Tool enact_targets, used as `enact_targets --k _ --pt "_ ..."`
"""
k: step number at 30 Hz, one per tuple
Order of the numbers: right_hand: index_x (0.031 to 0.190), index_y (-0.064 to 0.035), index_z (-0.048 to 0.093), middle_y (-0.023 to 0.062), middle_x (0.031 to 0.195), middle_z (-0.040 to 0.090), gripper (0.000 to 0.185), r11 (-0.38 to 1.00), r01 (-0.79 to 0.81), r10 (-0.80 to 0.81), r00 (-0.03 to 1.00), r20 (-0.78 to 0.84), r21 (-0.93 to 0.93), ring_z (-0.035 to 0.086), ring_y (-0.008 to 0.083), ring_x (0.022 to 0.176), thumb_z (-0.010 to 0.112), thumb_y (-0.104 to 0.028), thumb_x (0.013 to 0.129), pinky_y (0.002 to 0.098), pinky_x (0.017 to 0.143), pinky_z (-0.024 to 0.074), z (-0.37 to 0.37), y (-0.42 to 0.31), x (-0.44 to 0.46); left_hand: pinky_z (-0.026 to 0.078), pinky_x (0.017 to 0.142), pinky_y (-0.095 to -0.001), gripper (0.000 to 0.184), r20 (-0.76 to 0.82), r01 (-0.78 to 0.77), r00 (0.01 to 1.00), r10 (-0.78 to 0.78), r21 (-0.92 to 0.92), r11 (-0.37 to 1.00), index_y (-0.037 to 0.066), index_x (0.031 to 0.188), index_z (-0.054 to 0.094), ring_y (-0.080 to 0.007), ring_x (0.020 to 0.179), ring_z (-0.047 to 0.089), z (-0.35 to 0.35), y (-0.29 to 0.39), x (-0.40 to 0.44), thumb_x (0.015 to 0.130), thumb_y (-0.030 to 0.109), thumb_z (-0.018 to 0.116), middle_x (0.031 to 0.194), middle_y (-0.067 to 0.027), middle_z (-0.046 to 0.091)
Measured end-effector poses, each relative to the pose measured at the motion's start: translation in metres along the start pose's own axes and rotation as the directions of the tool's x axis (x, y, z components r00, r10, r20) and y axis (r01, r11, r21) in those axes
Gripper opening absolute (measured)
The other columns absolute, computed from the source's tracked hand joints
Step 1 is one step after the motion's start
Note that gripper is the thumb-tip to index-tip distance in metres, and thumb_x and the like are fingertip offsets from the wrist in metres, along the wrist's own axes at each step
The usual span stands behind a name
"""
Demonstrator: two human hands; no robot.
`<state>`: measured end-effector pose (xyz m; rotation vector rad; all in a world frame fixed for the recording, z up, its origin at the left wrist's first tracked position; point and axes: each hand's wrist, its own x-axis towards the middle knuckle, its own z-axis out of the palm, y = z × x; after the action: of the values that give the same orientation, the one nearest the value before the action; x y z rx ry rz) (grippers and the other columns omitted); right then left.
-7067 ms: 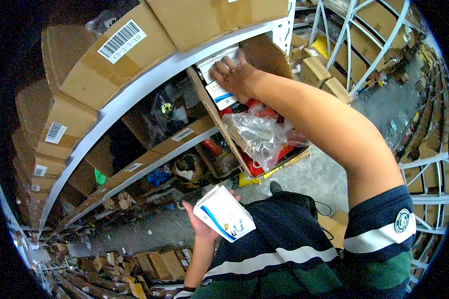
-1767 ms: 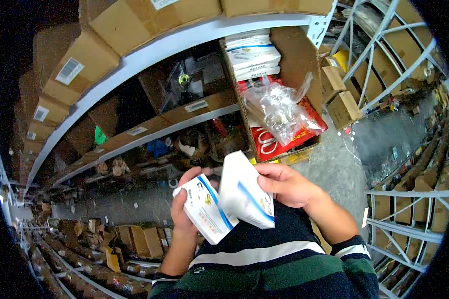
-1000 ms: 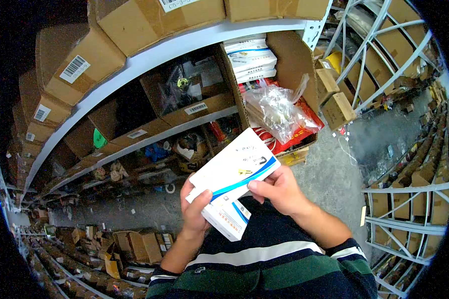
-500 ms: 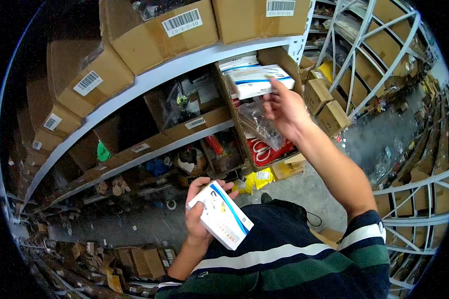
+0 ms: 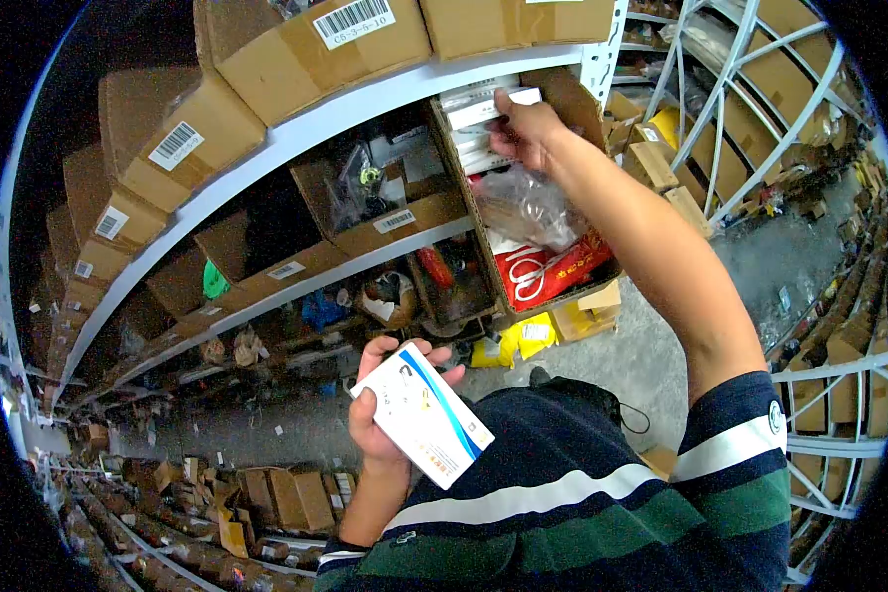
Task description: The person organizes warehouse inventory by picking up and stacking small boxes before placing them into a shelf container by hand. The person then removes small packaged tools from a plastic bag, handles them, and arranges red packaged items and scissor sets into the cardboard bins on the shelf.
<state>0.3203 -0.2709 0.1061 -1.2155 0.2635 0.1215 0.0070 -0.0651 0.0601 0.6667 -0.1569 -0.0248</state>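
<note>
My left hand (image 5: 380, 429) is closed round a small white box (image 5: 426, 414) with a blue stripe, held low in front of my body. My right hand (image 5: 531, 128) reaches into the open cardboard bin (image 5: 474, 222) on the shelf, its fingers pinching a white box (image 5: 483, 111) at the back. Other white boxes (image 5: 479, 158) lie beneath and beside it. Nearer the bin's front are a clear plastic bag (image 5: 533, 202) and a red package (image 5: 553, 271) with white marks.
Barcoded cardboard boxes (image 5: 316, 64) line the shelf above. Left of the bin, more bins (image 5: 375, 232) hold bagged items. Yellow packages (image 5: 515, 340) and a small carton (image 5: 587, 316) lie below. A metal rack (image 5: 740, 109) stands at the right.
My right hand has carried a white box from my left hand to the back of the bin, over the other boxes. My left hand has kept its box.
</note>
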Motion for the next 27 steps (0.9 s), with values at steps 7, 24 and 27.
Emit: enact_targets --k 7,24,27 --pt "0.093 -0.0042 0.058 0.0059 0.074 0.063 0.037 0.964 -0.089 0.113 0.990 0.084 -0.250 0.060 0.0165 0.059 0.062 -0.041 0.091 0.0306 0.050 0.0544 -0.016 -0.005 0.004 0.042 0.099 -0.0611 0.060 -0.042 -0.009 0.999 0.007 -0.043 0.999 0.005 0.127 0.039 -0.0424 0.117 0.052 0.007 0.001 0.008 0.082 0.040 0.058 0.121 -0.0252 0.052" --pt "0.086 0.0001 0.068 0.0074 0.068 0.064 0.035 0.527 0.639 -0.451 0.769 0.453 -0.560 0.058 0.0151 0.057 0.061 -0.034 0.090 0.0319 0.055 0.0472 -0.032 -0.044 -0.108 0.030 0.109 -0.0576 0.054 -0.002 -0.078 0.997 0.079 -0.173 0.982 0.006 0.126 0.044 -0.0392 0.122 0.049 0.025 0.005 0.039 0.088 0.044 0.048 0.124 -0.0223 0.054" --pt "0.089 -0.0036 0.068 -0.0015 0.069 0.062 0.026 0.807 0.412 -0.159 0.842 0.516 -0.424 0.054 0.0058 0.060 0.062 -0.029 0.092 0.0241 0.054 0.0449 -0.046 -0.018 -0.188 0.033 0.108 -0.0551 0.051 -0.149 -0.149 0.981 0.126 -0.153 0.977 0.006 0.125 0.046 -0.0371 0.120 0.050 0.034 0.010 0.047 0.093 0.046 0.041 0.116 -0.0191 0.057"
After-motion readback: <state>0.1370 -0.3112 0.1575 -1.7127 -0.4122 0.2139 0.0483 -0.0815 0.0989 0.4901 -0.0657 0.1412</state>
